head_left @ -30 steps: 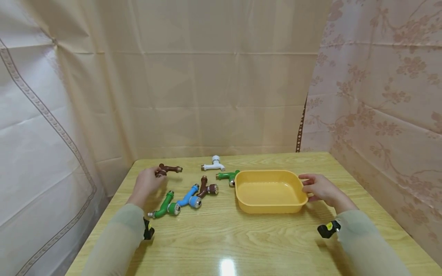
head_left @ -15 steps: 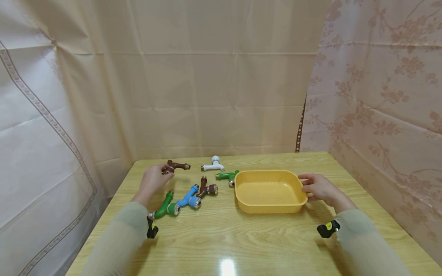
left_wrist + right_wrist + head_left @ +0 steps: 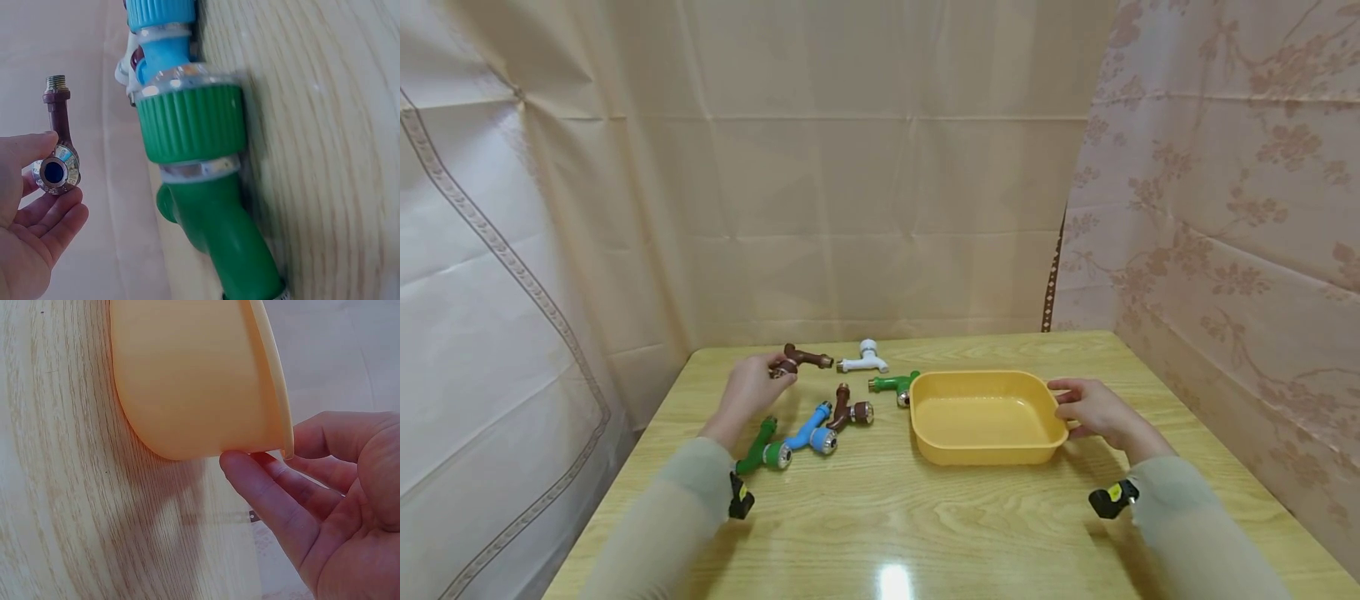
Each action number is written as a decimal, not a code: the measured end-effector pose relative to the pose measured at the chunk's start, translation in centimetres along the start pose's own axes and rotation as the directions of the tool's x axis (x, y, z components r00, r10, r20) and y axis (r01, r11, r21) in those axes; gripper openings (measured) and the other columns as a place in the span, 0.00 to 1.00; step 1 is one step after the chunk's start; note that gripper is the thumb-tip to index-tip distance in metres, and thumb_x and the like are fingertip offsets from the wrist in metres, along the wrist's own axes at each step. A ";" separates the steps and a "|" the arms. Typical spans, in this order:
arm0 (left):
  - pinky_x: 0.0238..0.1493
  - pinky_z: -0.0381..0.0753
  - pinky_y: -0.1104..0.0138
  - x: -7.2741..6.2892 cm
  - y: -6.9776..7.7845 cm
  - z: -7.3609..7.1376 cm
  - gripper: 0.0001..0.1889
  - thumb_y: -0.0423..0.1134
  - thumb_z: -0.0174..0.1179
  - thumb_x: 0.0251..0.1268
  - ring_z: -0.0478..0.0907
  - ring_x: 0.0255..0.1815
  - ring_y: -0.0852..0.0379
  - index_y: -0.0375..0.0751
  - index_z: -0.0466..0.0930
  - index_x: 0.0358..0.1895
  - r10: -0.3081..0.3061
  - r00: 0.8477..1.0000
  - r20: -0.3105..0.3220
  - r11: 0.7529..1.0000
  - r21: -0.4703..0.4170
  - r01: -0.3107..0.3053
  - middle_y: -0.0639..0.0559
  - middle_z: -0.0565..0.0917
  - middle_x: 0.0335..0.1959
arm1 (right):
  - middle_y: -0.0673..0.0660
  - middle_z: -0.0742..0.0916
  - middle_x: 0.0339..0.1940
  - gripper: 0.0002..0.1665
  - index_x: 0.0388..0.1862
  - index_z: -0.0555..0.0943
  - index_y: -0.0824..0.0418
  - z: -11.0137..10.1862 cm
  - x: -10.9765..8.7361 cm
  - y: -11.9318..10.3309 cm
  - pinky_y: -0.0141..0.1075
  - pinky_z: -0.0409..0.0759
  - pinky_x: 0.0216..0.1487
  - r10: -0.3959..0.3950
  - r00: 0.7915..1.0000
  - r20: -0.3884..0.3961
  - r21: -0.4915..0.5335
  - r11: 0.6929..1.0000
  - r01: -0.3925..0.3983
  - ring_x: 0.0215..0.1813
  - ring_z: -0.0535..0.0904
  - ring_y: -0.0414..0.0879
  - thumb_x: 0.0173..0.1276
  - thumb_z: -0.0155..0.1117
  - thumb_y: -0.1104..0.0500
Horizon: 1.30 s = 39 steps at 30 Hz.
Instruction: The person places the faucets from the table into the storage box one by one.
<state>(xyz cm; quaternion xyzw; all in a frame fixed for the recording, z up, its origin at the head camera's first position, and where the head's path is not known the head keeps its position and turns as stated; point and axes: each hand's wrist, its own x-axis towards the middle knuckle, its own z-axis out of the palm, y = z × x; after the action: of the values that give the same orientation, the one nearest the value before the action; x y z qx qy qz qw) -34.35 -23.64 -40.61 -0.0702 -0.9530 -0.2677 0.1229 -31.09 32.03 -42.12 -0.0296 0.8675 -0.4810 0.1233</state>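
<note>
My left hand (image 3: 747,390) pinches a brown tap (image 3: 808,357) by its knob end, just above the table at the back left. In the left wrist view, thumb and fingers close round the chrome-faced knob, and the threaded end of the brown tap (image 3: 57,106) points up. At the right, my right hand (image 3: 1103,410) grips the rim of a yellow plastic basin (image 3: 988,455). The right wrist view has the thumb against the outer wall of the basin (image 3: 194,381) and fingers at the rim. Only bare bottom shows inside the basin.
On the wooden table (image 3: 880,517) lie a white tap (image 3: 865,361), a second brown tap (image 3: 844,410), a blue tap (image 3: 809,428) and a green tap (image 3: 758,450). Another green tap (image 3: 891,382) lies against the basin's left side. Curtains hang behind and on both sides.
My left hand has carried the brown tap to the right, toward the white tap. The right hand and the basin have stayed in place.
</note>
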 end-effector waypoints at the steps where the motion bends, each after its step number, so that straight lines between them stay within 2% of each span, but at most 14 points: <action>1: 0.31 0.75 0.60 0.0 0.2 0.0 0.20 0.47 0.68 0.68 0.76 0.27 0.54 0.41 0.84 0.59 0.010 1.000 -0.001 1.000 -0.002 -0.010 0.48 0.87 0.38 | 0.80 0.72 0.66 0.38 0.76 0.58 0.76 0.0 0.0 0.0 0.48 0.87 0.43 0.001 1.000 0.000 0.002 1.000 -0.001 0.54 0.83 0.58 0.71 0.57 0.69; 7: 0.41 0.81 0.54 0.2 1.2 0.2 0.19 0.47 0.67 0.69 0.82 0.39 0.50 0.43 0.85 0.58 0.058 0.998 -0.008 0.998 -0.017 -0.058 0.48 0.87 0.43 | 0.80 0.71 0.67 0.38 0.77 0.58 0.76 0.1 -0.1 0.1 0.48 0.87 0.44 0.009 1.000 -0.004 0.001 1.000 -0.009 0.55 0.82 0.59 0.71 0.57 0.69; 14: 0.43 0.83 0.53 0.0 2.3 0.7 0.21 0.48 0.66 0.69 0.84 0.46 0.47 0.44 0.83 0.61 0.071 0.997 0.003 0.996 -0.046 -0.071 0.46 0.87 0.48 | 0.81 0.71 0.67 0.38 0.77 0.58 0.76 0.1 -0.1 0.0 0.48 0.87 0.44 0.002 1.000 -0.005 -0.003 1.000 -0.002 0.56 0.82 0.60 0.71 0.57 0.69; 24: 0.40 0.85 0.57 -0.1 3.8 1.6 0.18 0.47 0.68 0.68 0.85 0.43 0.50 0.45 0.85 0.57 0.125 0.992 0.011 0.990 -0.070 -0.123 0.50 0.87 0.44 | 0.80 0.71 0.67 0.38 0.77 0.58 0.76 0.1 0.0 0.1 0.48 0.87 0.44 0.011 1.000 -0.003 -0.006 1.000 -0.011 0.56 0.81 0.61 0.71 0.57 0.69; 32: 0.33 0.82 0.61 -0.2 5.0 2.0 0.15 0.45 0.68 0.68 0.83 0.37 0.55 0.46 0.86 0.53 0.174 0.985 0.008 0.981 -0.083 -0.173 0.52 0.87 0.42 | 0.80 0.71 0.67 0.38 0.77 0.58 0.76 0.1 -0.1 0.0 0.48 0.87 0.44 0.013 1.000 -0.007 -0.010 1.000 -0.013 0.56 0.82 0.60 0.71 0.57 0.69; 39: 0.34 0.81 0.62 -0.2 5.9 2.7 0.11 0.46 0.69 0.67 0.82 0.36 0.56 0.50 0.87 0.49 0.192 0.981 0.008 0.979 -0.072 -0.191 0.55 0.86 0.40 | 0.81 0.71 0.67 0.38 0.77 0.58 0.76 0.0 -0.2 -0.1 0.48 0.87 0.44 -0.002 1.000 0.000 -0.003 1.000 0.002 0.56 0.82 0.60 0.71 0.57 0.69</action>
<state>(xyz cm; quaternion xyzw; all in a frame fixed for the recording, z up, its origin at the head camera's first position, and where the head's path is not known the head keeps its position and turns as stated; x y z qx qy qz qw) -33.54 -17.19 -39.97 -0.1678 -0.9326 -0.2880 0.1384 -30.94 32.00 -41.99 -0.0307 0.8683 -0.4797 0.1226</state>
